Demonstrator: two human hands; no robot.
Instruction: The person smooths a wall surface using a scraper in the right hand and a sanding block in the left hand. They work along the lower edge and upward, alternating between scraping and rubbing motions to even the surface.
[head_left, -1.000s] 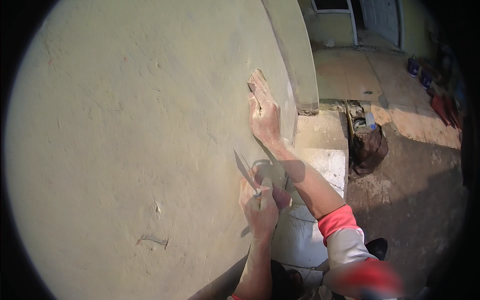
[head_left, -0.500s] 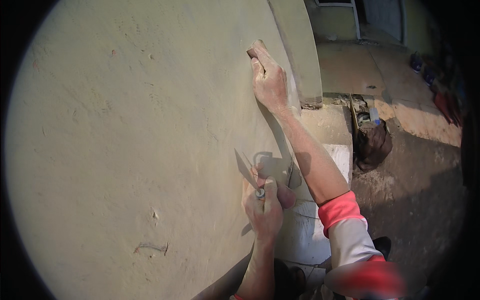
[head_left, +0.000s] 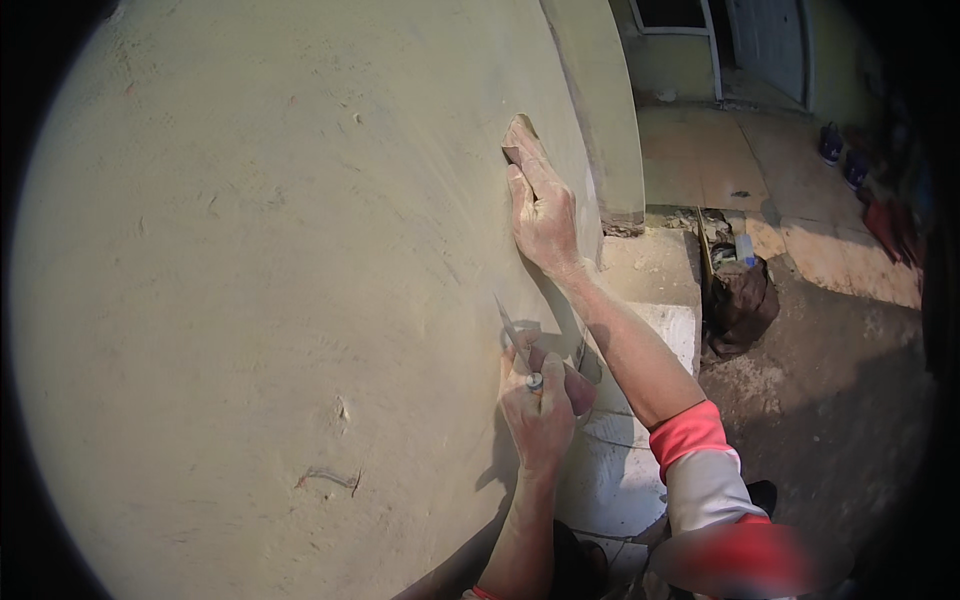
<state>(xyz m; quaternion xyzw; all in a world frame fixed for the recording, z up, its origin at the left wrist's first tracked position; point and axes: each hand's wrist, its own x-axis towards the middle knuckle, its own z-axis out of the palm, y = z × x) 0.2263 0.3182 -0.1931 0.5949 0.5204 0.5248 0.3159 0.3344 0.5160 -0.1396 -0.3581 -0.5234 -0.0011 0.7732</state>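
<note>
A broad, pale plastered wall (head_left: 250,250) fills the left and middle of the view. Against it, my right hand (head_left: 545,220) presses a small folded brownish piece, which looks like sandpaper (head_left: 512,153), under its fingertips. Lower down, my left hand (head_left: 538,415) is closed round a putty knife (head_left: 513,332), its thin metal blade pointing up and away. A reddish rounded piece (head_left: 578,390) shows beside that hand; I cannot tell whether it belongs to the knife. Pale dust coats both hands.
A wall edge (head_left: 625,180) runs down right of my right hand. Below lies a pale ledge (head_left: 610,470). Further right are a dark crumpled bag (head_left: 745,305), rubble, paved ground (head_left: 830,240), purple containers (head_left: 832,143) and a doorway (head_left: 765,50).
My right hand has slid down the wall with the sandpaper. My left hand, still holding the putty knife, sits slightly lower and further right in view, its blade turned more edge-on. The view has shifted.
</note>
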